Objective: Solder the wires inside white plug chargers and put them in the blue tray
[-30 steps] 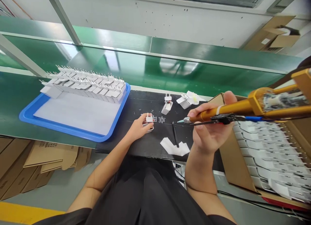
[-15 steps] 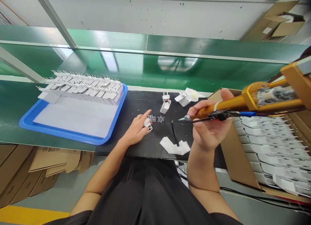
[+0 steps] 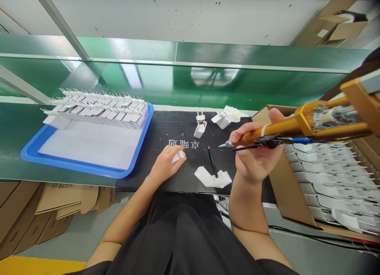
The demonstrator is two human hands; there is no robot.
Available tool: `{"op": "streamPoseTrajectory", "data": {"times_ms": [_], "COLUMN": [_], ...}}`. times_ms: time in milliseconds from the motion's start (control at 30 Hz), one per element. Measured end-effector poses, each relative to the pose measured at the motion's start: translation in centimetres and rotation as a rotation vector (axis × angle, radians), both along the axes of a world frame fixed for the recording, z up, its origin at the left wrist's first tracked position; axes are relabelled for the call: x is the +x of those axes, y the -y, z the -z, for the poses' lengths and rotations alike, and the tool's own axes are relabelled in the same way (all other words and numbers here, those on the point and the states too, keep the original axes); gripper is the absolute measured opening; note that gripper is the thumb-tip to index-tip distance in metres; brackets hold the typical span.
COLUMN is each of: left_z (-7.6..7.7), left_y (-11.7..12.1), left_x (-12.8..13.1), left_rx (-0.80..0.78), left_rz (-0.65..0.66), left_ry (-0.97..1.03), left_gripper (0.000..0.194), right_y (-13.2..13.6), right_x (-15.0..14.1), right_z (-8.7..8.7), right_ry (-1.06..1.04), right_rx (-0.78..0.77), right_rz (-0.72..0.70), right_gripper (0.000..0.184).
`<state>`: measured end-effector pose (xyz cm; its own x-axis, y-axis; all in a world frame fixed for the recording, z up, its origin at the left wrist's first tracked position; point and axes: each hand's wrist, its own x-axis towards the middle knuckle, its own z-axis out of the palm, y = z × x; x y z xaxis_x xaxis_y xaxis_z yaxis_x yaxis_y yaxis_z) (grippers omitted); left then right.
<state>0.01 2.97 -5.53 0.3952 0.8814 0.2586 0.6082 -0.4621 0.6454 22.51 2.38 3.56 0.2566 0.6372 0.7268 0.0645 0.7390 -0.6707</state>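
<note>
In the centre of the frame, the small white plastic plug housing (image 3: 178, 156) sits just above the black board (image 3: 166, 128) or on it; contact cannot be told. The left hand (image 3: 164, 162) curls around it, thumb and fingers gripping its sides. It looks light and stiff, its smooth shell probably a little slippery; the side walls seem the safest hold.

Right of centre, the right hand (image 3: 258, 160) closes around the gold metal dispenser with a pale pointed tip (image 3: 276, 132). That one looks rigid and fairly heavy, best held near its front; the fine tip may be fragile.

Between the hands lie slim black tweezers (image 3: 212, 160) on folded white paper (image 3: 208, 180), partly in the way. Above them stands an open white housing with pins (image 3: 200, 128). A blue plastic tray (image 3: 74, 166) fills the left; a brown cardboard carton (image 3: 292, 191) crowds the right forearm.
</note>
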Motion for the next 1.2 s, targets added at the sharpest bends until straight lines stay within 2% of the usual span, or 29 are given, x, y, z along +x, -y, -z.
{"op": "streamPoseTrajectory", "data": {"times_ms": [233, 500, 667, 833, 1067, 1200], "left_z": [-0.1, 0.2, 0.2, 0.4, 0.3, 0.4], "left_y": [1.0, 1.4, 1.1, 0.7, 0.6, 0.6], "left_x": [0.9, 2.1, 2.2, 2.2, 2.3, 2.3], "left_rx": [0.014, 0.044, 0.028, 0.008, -0.034, -0.04], "left_rz": [-0.132, -0.218, -0.173, -0.135, -0.139, -0.153], "left_ry": [-0.265, -0.199, -0.093, -0.044, -0.187, -0.282], "left_gripper": [0.035, 0.038, 0.031, 0.026, 0.03, 0.04], "right_y": [0.2, 0.5, 0.6, 0.4, 0.3, 0.2], "right_x": [0.2, 0.2, 0.3, 0.4, 0.3, 0.3], "right_z": [0.1, 0.2, 0.2, 0.3, 0.1, 0.3], "right_ry": [-0.009, -0.012, 0.01, 0.019, 0.011, -0.007], "right_rx": [0.02, -0.011, -0.05, -0.056, -0.053, -0.011], "right_rz": [-0.034, 0.007, 0.078, 0.089, 0.084, 0.051], "right_gripper": [0.063, 0.059, 0.054, 0.054, 0.053, 0.055]}}
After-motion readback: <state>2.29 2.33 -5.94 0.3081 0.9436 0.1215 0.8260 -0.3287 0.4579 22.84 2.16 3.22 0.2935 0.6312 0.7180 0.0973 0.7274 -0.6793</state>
